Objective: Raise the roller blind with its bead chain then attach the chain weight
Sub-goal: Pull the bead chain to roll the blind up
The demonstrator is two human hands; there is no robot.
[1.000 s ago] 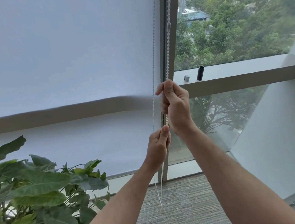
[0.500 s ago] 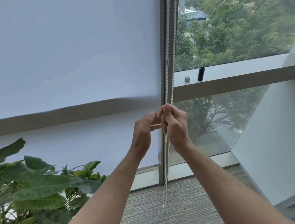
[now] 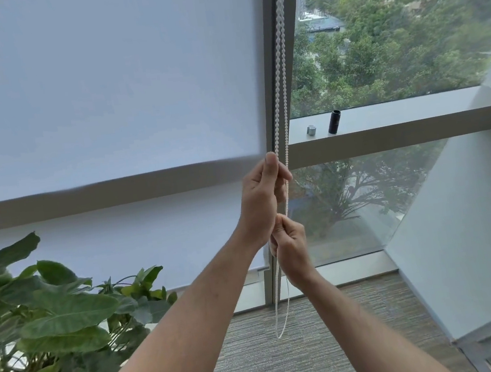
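A white roller blind [image 3: 103,95] covers the left window, and its bottom edge [image 3: 218,277] hangs a little above the sill. The white bead chain [image 3: 278,73] runs down the grey window post, with its loop end [image 3: 280,333] dangling over the carpet. My left hand [image 3: 260,205] is shut on the chain at ledge height. Just below it, touching it, my right hand [image 3: 291,251] pinches the same chain. A black cylinder [image 3: 334,121] and a small silver piece [image 3: 311,130] stand on the window ledge [image 3: 415,115] to the right.
A large-leaved green plant [image 3: 62,316] fills the lower left beside my left arm. Grey carpet [image 3: 290,359] lies below. A slanted white wall panel [image 3: 474,219] closes the right side. The right window pane is uncovered and shows trees and buildings.
My hands have swapped places on the chain: the right hand came down from ledge height, and the left hand rose above it. The blind's bottom edge looks slightly higher.
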